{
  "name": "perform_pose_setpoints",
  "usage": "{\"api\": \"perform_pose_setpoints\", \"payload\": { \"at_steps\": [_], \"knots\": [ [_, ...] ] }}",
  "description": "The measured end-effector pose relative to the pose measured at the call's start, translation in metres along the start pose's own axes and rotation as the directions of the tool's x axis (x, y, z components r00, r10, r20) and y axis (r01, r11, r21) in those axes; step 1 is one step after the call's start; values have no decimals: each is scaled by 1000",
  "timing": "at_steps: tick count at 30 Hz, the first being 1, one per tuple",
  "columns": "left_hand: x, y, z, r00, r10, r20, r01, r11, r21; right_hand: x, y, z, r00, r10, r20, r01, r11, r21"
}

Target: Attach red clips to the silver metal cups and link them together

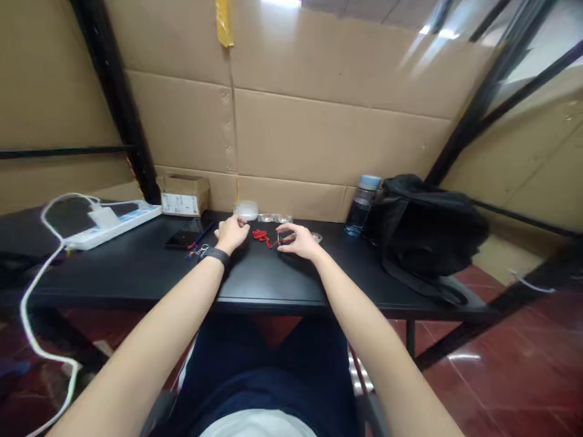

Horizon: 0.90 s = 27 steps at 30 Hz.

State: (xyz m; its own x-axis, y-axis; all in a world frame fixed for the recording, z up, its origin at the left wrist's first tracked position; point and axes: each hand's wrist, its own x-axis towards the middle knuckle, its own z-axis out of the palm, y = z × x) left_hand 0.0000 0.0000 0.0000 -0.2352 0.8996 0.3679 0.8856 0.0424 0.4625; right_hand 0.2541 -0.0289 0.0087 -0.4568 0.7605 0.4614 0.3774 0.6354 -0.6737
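Observation:
On the black table, a small heap of red cord [260, 235] lies between my two hands. One strand of it runs to the fingertips of my right hand [298, 241], where thumb and fingers curve around a small dark thing with a pale edge, too small to name. My left hand [231, 233], wearing a dark wristband [215, 255], is left of the cord with its fingers drawn together; what they hold, if anything, is hidden. Just beyond it stands a translucent plastic tub [246, 210]. Small clear packs [274, 218] lie behind the cord.
A phone [182, 239] and a cardboard box [183, 195] are at the left, beside a white power strip [116, 228] with a plugged-in cable. At the right are a blue-capped bottle [362, 206] and a black backpack [423, 230]. Cardboard [319, 139] walls the back.

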Motion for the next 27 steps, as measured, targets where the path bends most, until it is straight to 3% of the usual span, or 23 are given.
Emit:
{"api": "perform_pose_setpoints", "payload": {
  "at_steps": [6,14,27],
  "knots": [
    [6,-15,0,999,42,15,-43,996,78,-1,-6,-5,999,27,-30,-28,999,-25],
    [13,-17,16,963,230,139,-250,957,144,-2,-2,-17,995,78,-63,-83,994,-72],
    [21,-20,24,937,260,233,-314,918,241,-2,-2,-17,997,72,-23,-74,992,-97]
  ]
}}
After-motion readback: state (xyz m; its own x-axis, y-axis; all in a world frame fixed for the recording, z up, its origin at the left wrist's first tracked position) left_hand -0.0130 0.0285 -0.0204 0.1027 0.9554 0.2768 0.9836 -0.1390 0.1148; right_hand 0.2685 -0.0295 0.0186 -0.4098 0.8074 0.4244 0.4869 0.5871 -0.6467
